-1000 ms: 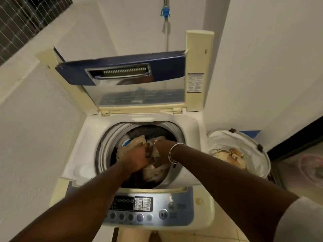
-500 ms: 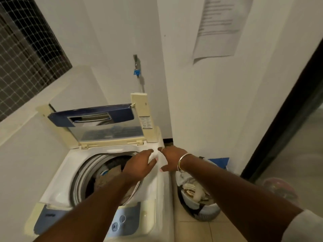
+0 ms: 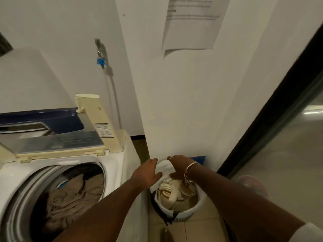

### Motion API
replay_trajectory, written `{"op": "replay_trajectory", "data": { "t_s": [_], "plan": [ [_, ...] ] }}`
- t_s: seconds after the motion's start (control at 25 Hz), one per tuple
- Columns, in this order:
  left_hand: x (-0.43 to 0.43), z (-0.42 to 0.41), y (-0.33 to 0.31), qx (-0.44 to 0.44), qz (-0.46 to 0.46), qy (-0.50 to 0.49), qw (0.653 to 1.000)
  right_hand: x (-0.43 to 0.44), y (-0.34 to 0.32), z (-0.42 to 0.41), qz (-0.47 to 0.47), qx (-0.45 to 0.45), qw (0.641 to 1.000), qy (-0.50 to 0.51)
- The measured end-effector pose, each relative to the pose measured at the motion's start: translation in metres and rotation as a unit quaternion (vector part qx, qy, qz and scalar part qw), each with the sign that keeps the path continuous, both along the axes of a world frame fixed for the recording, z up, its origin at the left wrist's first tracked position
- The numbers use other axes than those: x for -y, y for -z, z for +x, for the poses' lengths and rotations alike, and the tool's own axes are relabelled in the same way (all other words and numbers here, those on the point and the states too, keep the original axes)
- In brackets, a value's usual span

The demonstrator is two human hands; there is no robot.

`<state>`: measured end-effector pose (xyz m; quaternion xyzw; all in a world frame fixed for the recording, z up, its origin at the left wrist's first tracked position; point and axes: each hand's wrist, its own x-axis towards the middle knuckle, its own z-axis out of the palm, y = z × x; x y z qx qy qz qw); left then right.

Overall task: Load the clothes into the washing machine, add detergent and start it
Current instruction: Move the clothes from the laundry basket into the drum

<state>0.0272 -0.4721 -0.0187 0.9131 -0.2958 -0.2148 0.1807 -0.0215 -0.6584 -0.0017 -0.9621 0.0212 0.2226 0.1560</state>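
Far left: top-load washing machine, white plastic body, lid propped up, blue trim with a clear panel and yellowed cream frame. Drum has a grey ribbed rim, already part full of beige clothes, crumpled soft folds, something dark and a blue-white scrap under them. Tap with blue fitting on the wall behind, hose running down. Moving right: left hand open, fingers spread, empty, hovering in the gap just past the machine's right edge, above the basket rim. Right hand also open and empty, palm down, bangles on the wrist, over the far side of the laundry basket. Basket is round, white perforated plastic, sits on the tiled floor between the machine and the wall; holds the remaining load, cream and tan fabric, some striped, loosely heaped. Judgement: load is light, limp, non-fragile, will drape and trail, so bunch a big handful from the middle of the heap with both hands rather than pinch an edge; watch for pieces catching on the basket rim or dropping in the gap. Far right: dark door frame, frosted glass panel, printed paper taped up on the wall
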Motion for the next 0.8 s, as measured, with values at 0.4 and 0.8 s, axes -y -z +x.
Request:
{"op": "replay_trajectory", "data": {
  "t_s": [0.4,0.8],
  "plan": [
    [0.057,0.051,0.206,-0.164,0.035,-0.045,0.985,0.059,0.218,0.058,0.014,-0.13,0.991,0.006],
    [0.077,0.039,0.41,-0.268,0.166,-0.025,0.949,0.083,0.432,0.045,-0.045,-0.225,0.972,-0.045]
  ]
}}
